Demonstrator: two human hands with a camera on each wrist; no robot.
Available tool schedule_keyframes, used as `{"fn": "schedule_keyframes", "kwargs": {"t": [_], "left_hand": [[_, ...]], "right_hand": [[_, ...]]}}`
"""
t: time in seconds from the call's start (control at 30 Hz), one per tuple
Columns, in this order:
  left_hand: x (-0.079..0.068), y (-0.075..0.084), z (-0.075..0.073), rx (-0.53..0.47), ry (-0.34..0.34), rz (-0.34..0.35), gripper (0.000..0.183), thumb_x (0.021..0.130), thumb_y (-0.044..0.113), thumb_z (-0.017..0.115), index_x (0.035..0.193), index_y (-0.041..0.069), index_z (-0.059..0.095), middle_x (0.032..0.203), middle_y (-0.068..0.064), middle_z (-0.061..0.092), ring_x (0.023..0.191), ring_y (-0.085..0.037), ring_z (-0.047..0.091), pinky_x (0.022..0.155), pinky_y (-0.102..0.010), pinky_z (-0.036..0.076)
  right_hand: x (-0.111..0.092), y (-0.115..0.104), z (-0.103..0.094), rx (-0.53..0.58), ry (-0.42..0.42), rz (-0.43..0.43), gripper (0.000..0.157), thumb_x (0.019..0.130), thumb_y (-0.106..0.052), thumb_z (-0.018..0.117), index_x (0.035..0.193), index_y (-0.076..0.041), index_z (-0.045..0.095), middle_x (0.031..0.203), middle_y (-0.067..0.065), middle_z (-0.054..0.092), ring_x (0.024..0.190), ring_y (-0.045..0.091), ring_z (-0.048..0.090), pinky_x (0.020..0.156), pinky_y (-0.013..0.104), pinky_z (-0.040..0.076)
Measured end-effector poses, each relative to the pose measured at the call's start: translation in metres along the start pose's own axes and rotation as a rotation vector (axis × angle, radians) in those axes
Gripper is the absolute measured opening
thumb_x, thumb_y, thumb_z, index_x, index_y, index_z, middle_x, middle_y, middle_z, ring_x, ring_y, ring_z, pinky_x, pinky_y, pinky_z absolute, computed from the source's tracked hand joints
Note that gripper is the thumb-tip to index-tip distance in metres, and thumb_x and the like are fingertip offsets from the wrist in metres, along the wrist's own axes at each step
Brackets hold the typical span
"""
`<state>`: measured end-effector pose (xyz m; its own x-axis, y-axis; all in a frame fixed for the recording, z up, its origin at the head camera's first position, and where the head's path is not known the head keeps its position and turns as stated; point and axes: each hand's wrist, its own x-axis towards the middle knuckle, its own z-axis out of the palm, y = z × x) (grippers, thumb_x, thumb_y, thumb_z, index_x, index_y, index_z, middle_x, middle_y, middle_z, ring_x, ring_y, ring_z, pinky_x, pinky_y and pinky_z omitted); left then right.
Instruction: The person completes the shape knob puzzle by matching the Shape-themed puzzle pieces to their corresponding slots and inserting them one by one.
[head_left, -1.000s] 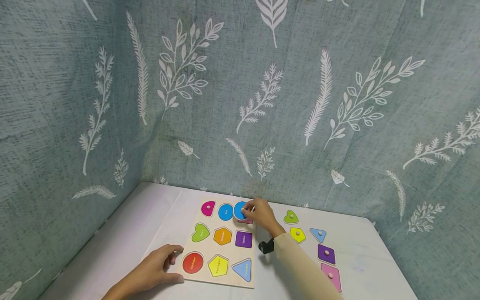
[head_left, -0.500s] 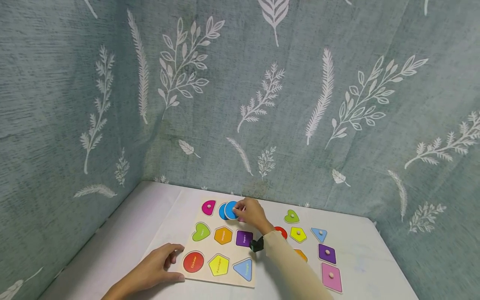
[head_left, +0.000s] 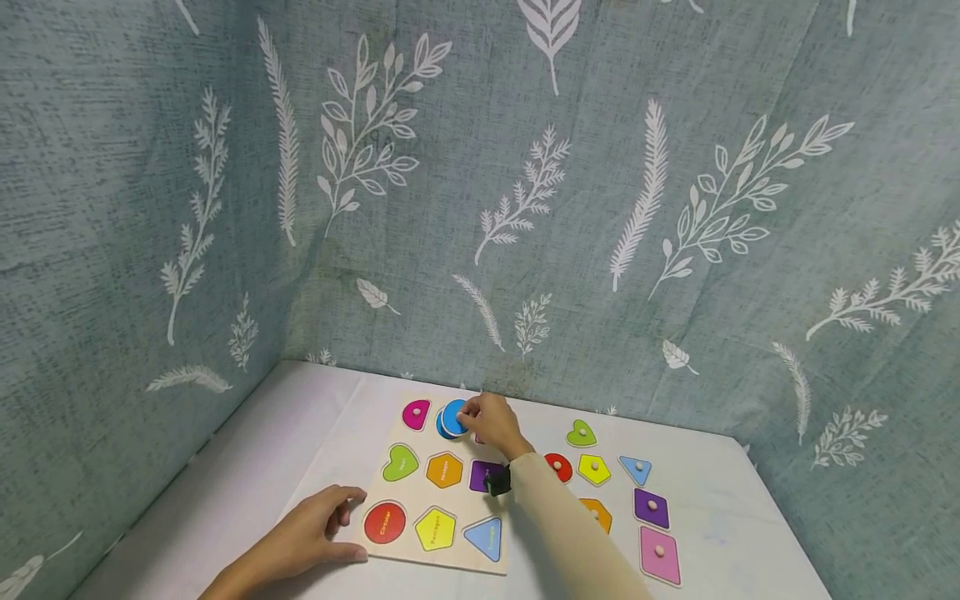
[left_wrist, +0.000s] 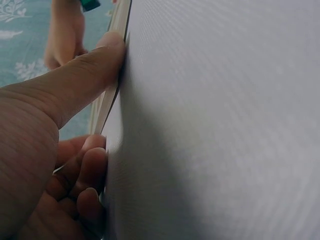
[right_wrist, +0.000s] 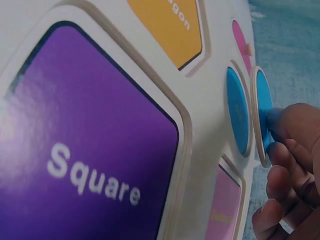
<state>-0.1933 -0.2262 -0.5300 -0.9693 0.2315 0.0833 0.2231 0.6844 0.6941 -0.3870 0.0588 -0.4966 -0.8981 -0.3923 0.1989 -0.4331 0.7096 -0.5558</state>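
My right hand (head_left: 493, 423) pinches a blue oval puzzle piece (head_left: 453, 416) by its knob, over the matching blue recess at the back of the wooden puzzle board (head_left: 416, 492). In the right wrist view the oval piece (right_wrist: 263, 115) stands slightly apart from the blue recess (right_wrist: 238, 112), and the fingers hide its knob. My left hand (head_left: 303, 537) rests at the board's left edge, thumb at the near left corner. The left wrist view shows the thumb (left_wrist: 92, 67) and bent fingers touching that edge, not wrapped round it.
A magenta half-circle piece (head_left: 416, 414) sits in the board's back left recess. Right of the board lie several knobbed pieces, among them a green heart (head_left: 581, 433), a yellow pentagon (head_left: 593, 470), a purple square (head_left: 651, 509) and a pink rectangle (head_left: 660, 557). A patterned cloth wall (head_left: 450, 208) stands behind the table.
My right hand has moved left with the blue oval piece, from above the pink recess to over the blue recess. The left hand has stayed at the board's edge.
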Motion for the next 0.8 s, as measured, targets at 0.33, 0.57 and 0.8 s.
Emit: {"fn": "schedule_keyframes", "kwargs": {"t": [0.33, 0.57, 0.8], "left_hand": [[-0.001, 0.0, -0.002, 0.001, -0.002, 0.02, 0.077, 0.065, 0.035, 0.098, 0.123, 0.0, 0.063, 0.085, 0.004, 0.049, 0.074, -0.005, 0.045, 0.063, -0.022, 0.042], [0.0, -0.001, -0.002, -0.016, -0.016, 0.012, 0.078, 0.065, 0.036, 0.098, 0.125, 0.001, 0.063, 0.086, 0.004, 0.05, 0.075, -0.006, 0.046, 0.065, -0.022, 0.043], [-0.001, -0.005, -0.003, -0.03, -0.027, 0.016, 0.078, 0.066, 0.037, 0.097, 0.125, 0.001, 0.062, 0.087, 0.003, 0.05, 0.075, -0.005, 0.047, 0.065, -0.022, 0.043]], "right_hand": [[0.006, -0.001, 0.015, -0.073, 0.0, 0.014, 0.011, 0.094, -0.024, 0.076, 0.091, -0.013, 0.08, 0.074, -0.008, 0.061, 0.065, 0.007, 0.052, 0.062, 0.026, 0.046], [0.008, 0.0, 0.019, -0.068, 0.003, 0.052, 0.013, 0.095, -0.025, 0.076, 0.092, -0.013, 0.08, 0.075, -0.008, 0.064, 0.068, 0.009, 0.054, 0.067, 0.029, 0.048], [0.009, -0.003, 0.02, -0.053, -0.016, 0.069, 0.013, 0.095, -0.023, 0.076, 0.089, -0.012, 0.079, 0.073, -0.007, 0.063, 0.067, 0.01, 0.053, 0.066, 0.029, 0.047]]}}
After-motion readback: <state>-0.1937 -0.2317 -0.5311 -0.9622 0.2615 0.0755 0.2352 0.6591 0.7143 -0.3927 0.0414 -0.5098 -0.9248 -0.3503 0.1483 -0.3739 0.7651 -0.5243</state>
